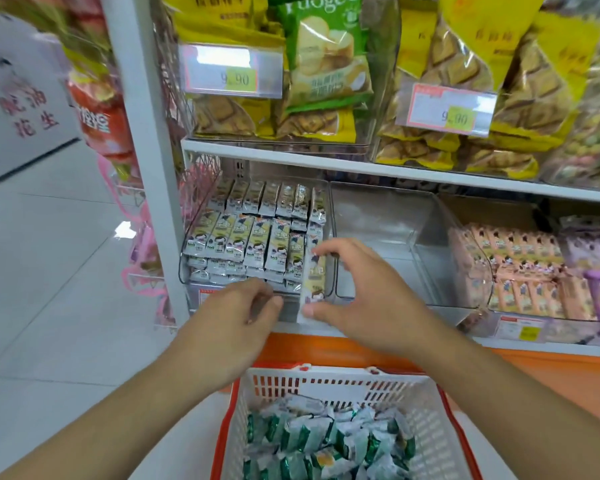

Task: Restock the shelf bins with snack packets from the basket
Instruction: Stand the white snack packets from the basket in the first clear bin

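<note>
A white basket (246, 403) with red rim sits below me, holding several green-and-white snack packets (326, 441). On the lower shelf a clear bin (329, 209) at the left is packed with rows of yellow-and-white packets (257, 233). My right hand (357, 292) pinches one upright yellow packet (315, 282) between thumb and fingers at the bin's right front corner. My left hand (236, 317) has its fingers curled against the bin's front edge, touching the packets there; what it grips is hidden.
An empty clear bin (388, 237) stands right of the filled one, then bins of pink packets (520, 265) and purple ones (593, 258). The upper shelf (361, 166) carries bread bags with price tags. A white upright (146, 133) and pink hanging racks stand left.
</note>
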### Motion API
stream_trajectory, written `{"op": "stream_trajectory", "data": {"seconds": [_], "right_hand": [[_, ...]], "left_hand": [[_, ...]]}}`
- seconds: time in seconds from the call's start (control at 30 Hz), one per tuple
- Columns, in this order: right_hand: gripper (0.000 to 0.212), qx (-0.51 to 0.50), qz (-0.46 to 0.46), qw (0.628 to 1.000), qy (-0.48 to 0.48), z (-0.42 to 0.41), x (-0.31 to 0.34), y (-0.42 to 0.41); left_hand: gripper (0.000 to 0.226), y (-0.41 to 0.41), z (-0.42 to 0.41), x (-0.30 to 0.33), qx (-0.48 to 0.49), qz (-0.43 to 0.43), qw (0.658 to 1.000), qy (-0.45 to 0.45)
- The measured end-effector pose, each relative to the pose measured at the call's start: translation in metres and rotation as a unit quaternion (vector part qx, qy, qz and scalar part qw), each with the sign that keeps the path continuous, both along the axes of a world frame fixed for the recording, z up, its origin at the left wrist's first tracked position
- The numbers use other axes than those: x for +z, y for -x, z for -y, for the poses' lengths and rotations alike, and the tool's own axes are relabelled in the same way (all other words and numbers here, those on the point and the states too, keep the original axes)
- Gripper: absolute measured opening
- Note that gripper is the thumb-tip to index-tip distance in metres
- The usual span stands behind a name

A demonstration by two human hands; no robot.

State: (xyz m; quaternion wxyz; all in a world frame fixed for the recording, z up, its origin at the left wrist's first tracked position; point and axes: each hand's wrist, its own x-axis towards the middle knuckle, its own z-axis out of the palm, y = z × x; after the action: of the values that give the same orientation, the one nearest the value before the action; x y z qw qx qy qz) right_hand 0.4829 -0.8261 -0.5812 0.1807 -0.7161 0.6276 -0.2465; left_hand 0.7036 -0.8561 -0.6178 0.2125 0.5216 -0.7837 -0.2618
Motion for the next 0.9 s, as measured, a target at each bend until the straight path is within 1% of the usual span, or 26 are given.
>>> {"op": "stream_trajectory", "data": {"seconds": [0.03,0.07,0.1,0.17,0.3,0.53,0.7,0.83,0.9], "right_hand": [[0.067,-0.005,-0.008,1.0,0.004,0.012,0.002,0.001],[0.068,-0.008,-0.019,1.0,0.006,0.026,0.004,0.002],[0.068,-0.008,-0.033,0.999,0.004,0.039,0.004,0.003],[0.07,-0.01,-0.056,0.998,-0.02,0.063,0.004,0.004],[0.072,-0.011,-0.091,0.994,-0.066,0.096,-0.007,0.005],[0.073,0.002,-0.105,0.993,-0.059,0.108,-0.021,0.01],[0.073,0.022,-0.123,0.992,-0.026,0.102,-0.02,0.011],[0.077,0.009,-0.099,0.995,-0.029,0.09,-0.015,0.013],[0.075,0.003,-0.079,0.997,-0.017,0.079,-0.012,0.013]], "left_hand": [[0.031,-0.005,0.006,-0.004,-0.003,0.046,0.998,0.053],[0.036,-0.01,0.011,-0.008,-0.004,0.078,0.993,0.087],[0.041,-0.014,0.015,-0.011,-0.001,0.105,0.989,0.102],[0.046,-0.02,0.02,-0.016,0.006,0.14,0.984,0.109],[0.051,-0.022,0.02,-0.019,-0.01,0.166,0.98,0.106],[0.052,-0.021,0.022,-0.021,-0.009,0.167,0.981,0.103],[0.052,-0.021,0.02,-0.02,-0.003,0.153,0.982,0.106],[0.053,-0.022,0.013,-0.019,-0.008,0.135,0.984,0.115],[0.049,-0.022,0.009,-0.018,-0.021,0.128,0.983,0.131]]}}
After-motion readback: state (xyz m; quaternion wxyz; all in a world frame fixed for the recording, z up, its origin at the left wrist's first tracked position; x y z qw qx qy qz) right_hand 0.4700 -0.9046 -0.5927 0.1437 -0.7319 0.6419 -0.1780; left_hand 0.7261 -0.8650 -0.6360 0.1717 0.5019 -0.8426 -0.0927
